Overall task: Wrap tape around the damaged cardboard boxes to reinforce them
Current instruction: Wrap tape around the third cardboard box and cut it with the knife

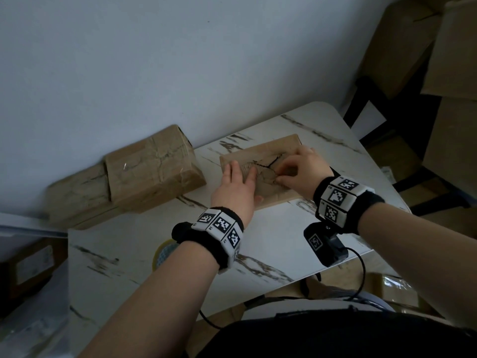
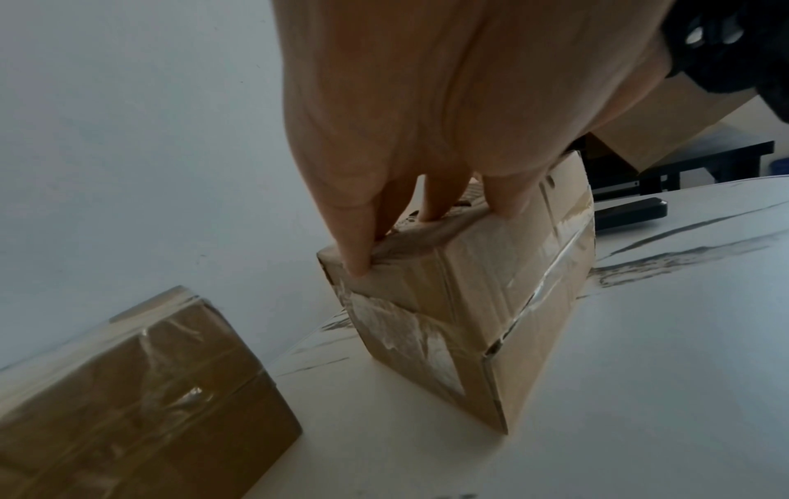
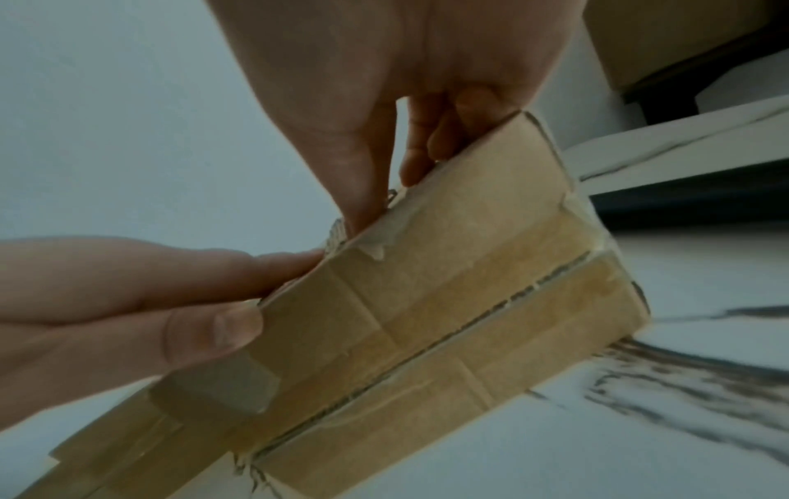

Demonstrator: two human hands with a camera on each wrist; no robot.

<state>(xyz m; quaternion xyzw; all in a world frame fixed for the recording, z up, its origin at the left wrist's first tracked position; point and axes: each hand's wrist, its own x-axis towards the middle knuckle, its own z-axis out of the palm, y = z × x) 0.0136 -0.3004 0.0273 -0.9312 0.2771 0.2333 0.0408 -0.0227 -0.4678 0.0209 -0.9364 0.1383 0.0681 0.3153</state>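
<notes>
A flat damaged cardboard box (image 1: 278,148) lies on the marble-patterned table (image 1: 271,241), with a dark jagged tear (image 1: 268,165) across its top. My left hand (image 1: 242,182) lies flat on the box's left part, fingers straight, and the thumb rests at the near edge. The left wrist view has those fingertips (image 2: 358,266) on the box (image 2: 491,287), whose sides carry old clear tape. My right hand (image 1: 284,174) curls over the tear, thumb and fingertips pinching at the torn cardboard. In the right wrist view the thumb (image 3: 363,189) meets the top edge of the box (image 3: 469,270).
A yellowish tape roll (image 1: 162,254) lies on the table, partly hidden under my left wrist. Two taped boxes (image 1: 152,166) are stacked against the wall at the left; one of them (image 2: 141,388) also shows in the left wrist view. Large cartons (image 1: 451,73) and a black frame (image 1: 361,104) stand at the right.
</notes>
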